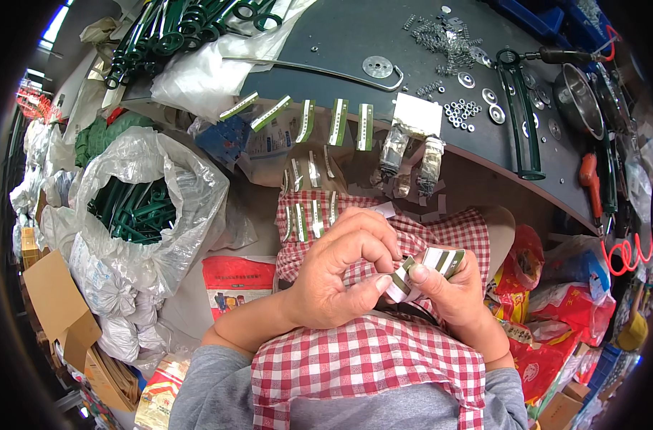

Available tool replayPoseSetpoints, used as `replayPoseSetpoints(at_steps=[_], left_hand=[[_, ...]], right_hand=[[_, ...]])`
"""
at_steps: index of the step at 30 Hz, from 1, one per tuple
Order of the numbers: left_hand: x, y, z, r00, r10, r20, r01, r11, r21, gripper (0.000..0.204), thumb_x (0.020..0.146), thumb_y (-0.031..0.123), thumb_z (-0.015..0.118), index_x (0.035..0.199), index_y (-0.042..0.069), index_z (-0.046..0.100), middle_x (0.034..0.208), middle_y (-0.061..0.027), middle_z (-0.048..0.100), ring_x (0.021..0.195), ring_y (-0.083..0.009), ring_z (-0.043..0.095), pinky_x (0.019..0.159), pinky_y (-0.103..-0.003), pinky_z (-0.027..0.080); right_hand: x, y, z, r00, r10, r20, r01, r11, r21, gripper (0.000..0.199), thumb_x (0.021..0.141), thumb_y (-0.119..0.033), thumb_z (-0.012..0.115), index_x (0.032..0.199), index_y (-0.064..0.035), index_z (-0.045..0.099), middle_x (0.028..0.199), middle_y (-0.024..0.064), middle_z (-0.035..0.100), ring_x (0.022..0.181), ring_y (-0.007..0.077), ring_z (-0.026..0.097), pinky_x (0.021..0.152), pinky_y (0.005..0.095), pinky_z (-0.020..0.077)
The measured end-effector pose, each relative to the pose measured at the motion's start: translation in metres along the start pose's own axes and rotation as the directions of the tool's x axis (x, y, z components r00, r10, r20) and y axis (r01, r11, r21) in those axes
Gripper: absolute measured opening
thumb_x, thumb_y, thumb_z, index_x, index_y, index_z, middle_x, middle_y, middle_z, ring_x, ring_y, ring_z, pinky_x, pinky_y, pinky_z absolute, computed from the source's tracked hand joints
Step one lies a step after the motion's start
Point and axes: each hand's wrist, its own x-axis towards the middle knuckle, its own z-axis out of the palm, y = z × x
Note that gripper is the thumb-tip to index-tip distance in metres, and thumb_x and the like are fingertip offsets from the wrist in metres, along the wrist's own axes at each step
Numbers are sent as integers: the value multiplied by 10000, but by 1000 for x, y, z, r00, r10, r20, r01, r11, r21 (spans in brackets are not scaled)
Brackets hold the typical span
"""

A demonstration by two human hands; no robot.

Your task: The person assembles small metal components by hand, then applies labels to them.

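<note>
Well, right hand [452, 290] closed round green-and-white label stack [441, 259], thumb pressed on top, just above lap. Left hand [348, 265] curled beside it, thumb at stack's left edge; cannot tell whether it pinches one label. Below, red-white checked apron [362, 355]; more label strips [317, 218] lying over its lap part. Beyond, row of hanging labels [338, 122] along edge of dark table [341, 39]. On table: hooked metal rod [315, 68], springs [441, 43], nuts [460, 112]. Far left, clear bag [197, 183] holding green parts [136, 215].

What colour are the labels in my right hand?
The labels are white with green bands, clearest in the head view.
</note>
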Motion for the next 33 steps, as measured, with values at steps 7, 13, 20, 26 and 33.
replayPoseSetpoints(at_steps=[7,13,20,26,33], left_hand=[[1,-2,-1,994,106,8,-106,990,90,123,689,109,612,755,66,517,852,-65,522,828,-219,478,770,-339,362],[0,5,4,912,365,-189,-172,755,633,314,631,297,736,793,88,568,863,-55,543,820,-222,483,727,-341,378],[-8,14,3,938,343,-49,-183,613,769,284,678,323,678,887,132,652,898,24,565,827,-188,473,715,-317,336],[-9,8,1,897,440,29,-251,455,854,278,579,173,702,849,132,651,915,10,563,850,-199,473,714,-329,347],[14,-4,-20,961,271,50,-231,692,684,237,531,81,648,766,106,640,964,-70,550,922,-276,466,778,-381,395]], right_hand=[[-1,3,1,999,-36,31,38,997,-65,130,822,-110,581,831,15,616,708,24,610,622,52,535,531,190,428],[-2,11,5,988,-151,-37,148,987,-55,139,829,-108,569,839,23,613,712,24,612,630,48,534,540,185,427],[2,17,7,973,-204,-104,195,976,-94,137,834,-115,566,833,13,613,714,11,606,624,43,525,530,180,409],[6,17,7,982,-146,-117,132,984,-119,173,852,-150,543,820,5,612,729,13,600,635,46,512,549,189,405],[24,8,3,983,-136,-124,129,990,-63,251,867,-198,516,878,39,598,755,77,615,665,100,571,602,219,462]])
